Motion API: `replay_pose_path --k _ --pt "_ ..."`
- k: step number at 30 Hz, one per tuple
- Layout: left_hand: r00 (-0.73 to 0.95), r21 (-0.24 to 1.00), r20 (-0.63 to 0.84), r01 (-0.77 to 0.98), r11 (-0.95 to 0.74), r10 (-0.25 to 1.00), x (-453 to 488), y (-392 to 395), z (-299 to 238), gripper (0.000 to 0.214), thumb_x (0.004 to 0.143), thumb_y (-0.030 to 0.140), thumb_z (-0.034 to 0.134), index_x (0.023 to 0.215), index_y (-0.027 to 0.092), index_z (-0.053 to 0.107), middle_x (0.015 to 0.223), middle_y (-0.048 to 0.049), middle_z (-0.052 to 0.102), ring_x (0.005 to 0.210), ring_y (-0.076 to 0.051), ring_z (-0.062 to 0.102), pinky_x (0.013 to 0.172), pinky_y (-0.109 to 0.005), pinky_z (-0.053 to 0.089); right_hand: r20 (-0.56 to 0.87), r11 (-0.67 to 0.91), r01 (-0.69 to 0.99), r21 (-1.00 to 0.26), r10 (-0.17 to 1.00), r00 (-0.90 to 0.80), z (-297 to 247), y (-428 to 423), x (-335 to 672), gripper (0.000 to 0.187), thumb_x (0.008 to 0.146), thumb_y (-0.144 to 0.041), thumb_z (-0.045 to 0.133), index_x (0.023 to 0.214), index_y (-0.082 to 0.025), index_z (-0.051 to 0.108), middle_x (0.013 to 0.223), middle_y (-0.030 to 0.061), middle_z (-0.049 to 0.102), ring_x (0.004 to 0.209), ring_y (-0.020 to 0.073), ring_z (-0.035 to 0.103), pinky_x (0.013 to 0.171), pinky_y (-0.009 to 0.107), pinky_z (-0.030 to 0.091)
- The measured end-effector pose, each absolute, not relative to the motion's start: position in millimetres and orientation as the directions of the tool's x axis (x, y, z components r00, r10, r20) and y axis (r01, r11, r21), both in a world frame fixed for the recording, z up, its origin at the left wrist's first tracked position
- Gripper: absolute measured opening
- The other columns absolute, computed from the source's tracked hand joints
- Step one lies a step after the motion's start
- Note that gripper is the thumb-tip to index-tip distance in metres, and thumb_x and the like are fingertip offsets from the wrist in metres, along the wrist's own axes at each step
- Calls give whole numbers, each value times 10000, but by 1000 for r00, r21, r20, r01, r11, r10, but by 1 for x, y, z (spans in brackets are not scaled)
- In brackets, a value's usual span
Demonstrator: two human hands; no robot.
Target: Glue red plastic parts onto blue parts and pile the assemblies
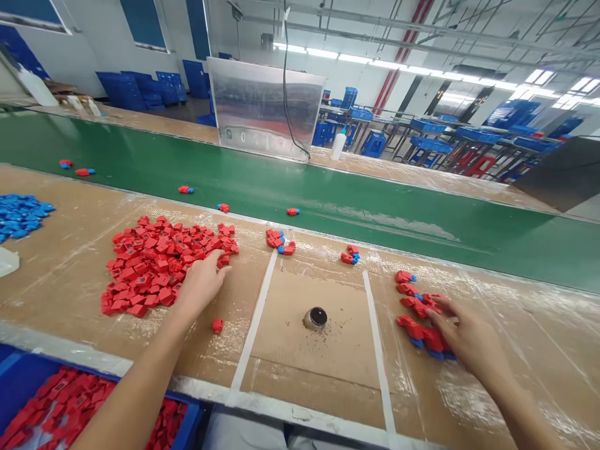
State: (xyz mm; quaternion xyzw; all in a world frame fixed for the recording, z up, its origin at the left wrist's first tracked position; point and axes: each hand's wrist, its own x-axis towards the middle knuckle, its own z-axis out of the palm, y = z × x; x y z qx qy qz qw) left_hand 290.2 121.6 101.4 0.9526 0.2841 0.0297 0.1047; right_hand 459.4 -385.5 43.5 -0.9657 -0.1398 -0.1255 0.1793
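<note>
My left hand [205, 279] reaches to the right edge of a heap of small red plastic pieces [157, 262]. Its thumb and forefinger are apart, with no piece visible between them; the other fingers are partly hidden. On the right, my right hand [466, 331] has thumb and forefinger closed at a red-and-blue plastic part [417, 304], within a short row of such parts. Below those fingertips lie more joined parts [424, 334], partly covered by the hand. One loose red piece [217, 325] rests nearer me, right of my left forearm.
Between white tape strips stands a small round pot with a dark top [317, 317]. Beyond runs a green conveyor belt [375, 200] carrying several red-and-blue parts. Blue pieces [21, 214] are heaped far left. A blue bin [190, 425] of red pieces sits below the table edge.
</note>
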Motion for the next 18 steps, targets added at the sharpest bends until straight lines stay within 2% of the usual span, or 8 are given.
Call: replay_pose_path --k 2,4,6,8,10,12,16,18 --pt "825 113 7 561 -820 566 303 120 101 373 924 351 439 1238 177 541 923 -149 717 902 -322 674 743 -363 480 398 -901 383 -204 281 873 49 -373 466 481 869 -585 394 1028 -207 646 1041 182 656 967 380 598 810 506 476" --pt "826 52 17 563 -825 564 311 112 100 367 924 354 436 1222 171 548 946 -191 706 915 -366 668 740 -403 482 453 -884 436 -169 323 831 57 -346 472 448 916 -512 367 1081 -185 625 1085 207 623 1031 375 562 874 508 446" --pt "837 -5 16 547 -837 547 316 102 97 354 929 341 422 1211 167 547 939 -202 701 905 -382 670 727 -418 488 435 -852 491 -184 378 818 63 -312 482 388 936 -422 376 1115 -166 607 1086 187 618 1028 340 567 884 477 449" --pt "851 -45 10 525 -850 526 316 94 95 341 942 319 384 1190 154 550 937 -207 694 883 -380 677 708 -417 495 381 -823 534 -193 439 814 62 -279 496 340 940 -364 400 1132 -169 602 1037 135 633 951 284 602 820 404 480" --pt "865 -71 4 501 -862 502 311 89 93 339 955 291 331 1155 132 554 944 -215 688 863 -376 684 693 -415 500 325 -806 560 -189 487 811 58 -251 511 316 947 -335 425 1164 -187 601 962 90 633 823 231 619 723 335 487" --pt "874 -85 -5 484 -871 486 304 88 93 340 959 267 293 1111 115 556 922 -212 691 851 -376 689 684 -416 503 287 -796 581 -169 524 801 52 -230 521 304 937 -312 478 1186 -196 607 953 84 610 783 213 608 698 311 476" --pt "874 -91 -13 483 -871 486 290 95 97 356 966 305 275 1120 110 530 839 -184 703 831 -376 692 679 -418 506 284 -789 605 -106 559 779 46 -211 522 245 888 -259 578 1104 -171 653 1072 136 552 991 280 555 801 349 454" --pt "872 -59 -2 488 -871 489 289 100 97 381 966 360 291 1171 119 505 846 -181 706 822 -377 691 678 -421 505 289 -782 618 -78 576 765 45 -210 515 198 898 -249 568 1058 -168 652 1123 142 546 1033 293 535 790 345 448"
